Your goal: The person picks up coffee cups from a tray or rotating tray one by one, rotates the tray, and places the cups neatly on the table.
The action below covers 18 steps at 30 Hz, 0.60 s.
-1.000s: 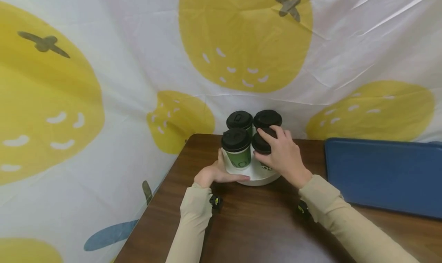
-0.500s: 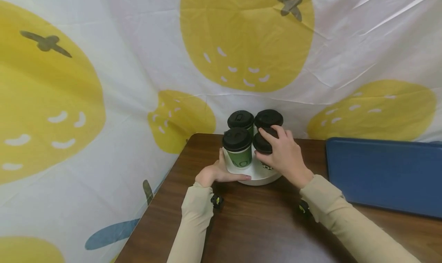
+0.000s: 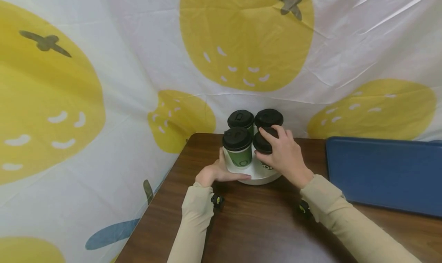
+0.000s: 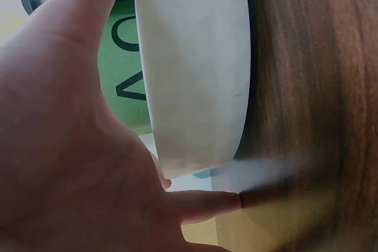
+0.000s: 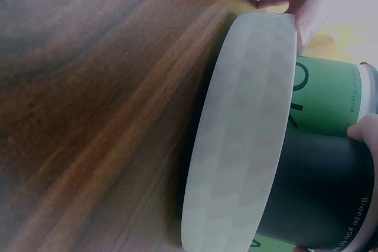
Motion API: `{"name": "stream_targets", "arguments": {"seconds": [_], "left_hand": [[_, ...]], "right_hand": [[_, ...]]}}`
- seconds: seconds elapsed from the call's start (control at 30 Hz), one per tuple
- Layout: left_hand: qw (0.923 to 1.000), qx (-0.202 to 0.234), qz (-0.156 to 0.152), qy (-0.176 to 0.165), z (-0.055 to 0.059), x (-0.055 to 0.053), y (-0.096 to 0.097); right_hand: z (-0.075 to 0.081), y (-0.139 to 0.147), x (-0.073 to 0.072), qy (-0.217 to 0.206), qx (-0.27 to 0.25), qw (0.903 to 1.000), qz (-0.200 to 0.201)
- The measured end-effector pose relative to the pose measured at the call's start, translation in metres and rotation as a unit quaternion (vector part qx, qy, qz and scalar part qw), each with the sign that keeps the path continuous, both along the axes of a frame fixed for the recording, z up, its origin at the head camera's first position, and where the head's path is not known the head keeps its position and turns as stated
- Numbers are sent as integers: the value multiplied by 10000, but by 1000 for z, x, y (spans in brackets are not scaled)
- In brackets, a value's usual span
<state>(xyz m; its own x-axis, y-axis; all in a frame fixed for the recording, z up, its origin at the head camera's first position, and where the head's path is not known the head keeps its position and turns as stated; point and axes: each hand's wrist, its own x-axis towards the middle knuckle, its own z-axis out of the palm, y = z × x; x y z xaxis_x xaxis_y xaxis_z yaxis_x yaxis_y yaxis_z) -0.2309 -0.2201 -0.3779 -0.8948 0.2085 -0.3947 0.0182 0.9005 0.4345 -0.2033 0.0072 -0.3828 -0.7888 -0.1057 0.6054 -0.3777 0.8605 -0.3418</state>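
Several lidded paper coffee cups stand together on a white round stand [image 3: 260, 181] on the table. My right hand [image 3: 288, 155] grips the front right cup, a dark paper coffee cup [image 5: 325, 187], with thumb and fingers around its upper part and black lid. The green paper coffee cup [image 3: 239, 157] stands beside it at the front left. Behind them are two more cups with black lids, the left one [image 3: 240, 119] and the right one [image 3: 268, 118], their sides mostly hidden. Against the stand's left front edge rests my left hand [image 3: 219, 173], thumb stretched along the rim and fingers extended.
A blue tray [image 3: 383, 175] lies on the right of the brown wooden table [image 3: 255, 224]. Behind the cups hangs a white curtain [image 3: 138, 36] with yellow fruit prints. The table's left edge runs close to the left forearm.
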Motion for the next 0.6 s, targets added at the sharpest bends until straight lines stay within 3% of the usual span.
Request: {"name": "stream_targets", "arguments": {"seconds": [0.27,0.6], "left_hand": [[9997,-194,110,-85,-12,-11,-1],[9998,-156,138,-78,-12,-11,-1]], "right_hand": [[0,-1,2,29,11,10000,-21],[0,-2,5,-123,4,9999,-18]]}}
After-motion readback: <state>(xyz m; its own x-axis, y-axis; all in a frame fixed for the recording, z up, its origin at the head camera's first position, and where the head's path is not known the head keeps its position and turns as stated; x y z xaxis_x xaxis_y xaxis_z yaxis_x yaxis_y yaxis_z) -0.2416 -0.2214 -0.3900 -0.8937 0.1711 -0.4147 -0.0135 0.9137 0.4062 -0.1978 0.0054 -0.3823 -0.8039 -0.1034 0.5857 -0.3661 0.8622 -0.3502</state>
